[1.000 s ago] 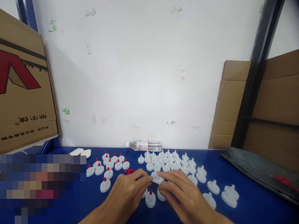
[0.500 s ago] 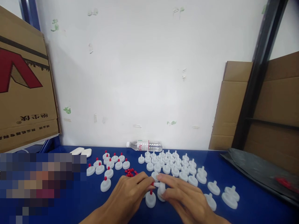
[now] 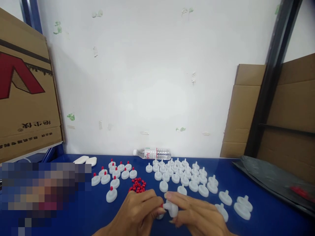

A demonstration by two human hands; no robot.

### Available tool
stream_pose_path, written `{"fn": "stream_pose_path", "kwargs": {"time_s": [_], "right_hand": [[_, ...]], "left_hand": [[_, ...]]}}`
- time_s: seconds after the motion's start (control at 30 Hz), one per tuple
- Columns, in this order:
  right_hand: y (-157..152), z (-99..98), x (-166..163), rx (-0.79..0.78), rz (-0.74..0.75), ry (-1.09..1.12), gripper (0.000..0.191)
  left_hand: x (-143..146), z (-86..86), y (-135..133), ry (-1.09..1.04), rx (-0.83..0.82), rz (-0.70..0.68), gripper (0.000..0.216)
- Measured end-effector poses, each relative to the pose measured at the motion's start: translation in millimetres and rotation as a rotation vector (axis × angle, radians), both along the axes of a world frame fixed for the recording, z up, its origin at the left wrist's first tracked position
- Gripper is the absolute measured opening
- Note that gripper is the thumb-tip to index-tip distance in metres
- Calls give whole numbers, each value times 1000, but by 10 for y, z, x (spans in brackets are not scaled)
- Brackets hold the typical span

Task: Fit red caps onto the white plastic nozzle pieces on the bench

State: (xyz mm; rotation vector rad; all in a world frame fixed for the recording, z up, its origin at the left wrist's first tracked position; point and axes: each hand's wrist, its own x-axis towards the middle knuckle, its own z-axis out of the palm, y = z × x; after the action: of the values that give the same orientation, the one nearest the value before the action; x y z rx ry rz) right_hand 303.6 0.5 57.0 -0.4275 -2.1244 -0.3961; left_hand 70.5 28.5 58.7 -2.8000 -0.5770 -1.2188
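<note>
Between the fingers of my right hand (image 3: 199,211) is a white nozzle cap (image 3: 173,209), tipped sideways with its spout toward the left. My left hand (image 3: 137,209) pinches a small red tip (image 3: 161,206) at the end of that spout. Whether the tip is seated on the spout cannot be made out. Another white cap (image 3: 160,216) is mostly hidden below my left fingers. A pile of loose red tips (image 3: 138,184) lies just beyond my left hand. Past my right hand stand many white caps (image 3: 175,178) with bare spouts.
White caps with red tips (image 3: 111,195) stand on the left of the blue table (image 3: 81,213). A clear bottle (image 3: 152,153) lies by the wall. White oval pieces (image 3: 91,161) sit at the back left. A dark plastic bag (image 3: 265,178) is at the right, cardboard boxes (image 3: 29,108) at the sides.
Both hands have come slightly nearer with the white cap and red tip, uncovering more loose red tips. The red-tipped cap that stood before my hands is now mostly covered.
</note>
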Motion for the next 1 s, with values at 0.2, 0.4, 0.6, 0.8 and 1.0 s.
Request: {"fn": "stream_pose_path", "kwargs": {"time_s": [0.2, 0.4, 0.6, 0.8, 1.0], "right_hand": [[55, -87, 45, 155, 8, -63, 31], [54, 12, 12, 150, -96, -105, 22], [59, 86, -40, -2, -254, -106, 34], [182, 44, 121, -156, -501, -160, 37], [233, -26, 108, -409, -601, -308, 43]], "left_hand": [[67, -68, 38, -94, 127, -35, 34], [63, 103, -18, -74, 65, 49, 24], [-91, 237, 198, 6, -33, 127, 26], [-325, 274, 540, 257, -129, 386, 26], [-383, 213, 591, 434, -249, 346, 22]]}}
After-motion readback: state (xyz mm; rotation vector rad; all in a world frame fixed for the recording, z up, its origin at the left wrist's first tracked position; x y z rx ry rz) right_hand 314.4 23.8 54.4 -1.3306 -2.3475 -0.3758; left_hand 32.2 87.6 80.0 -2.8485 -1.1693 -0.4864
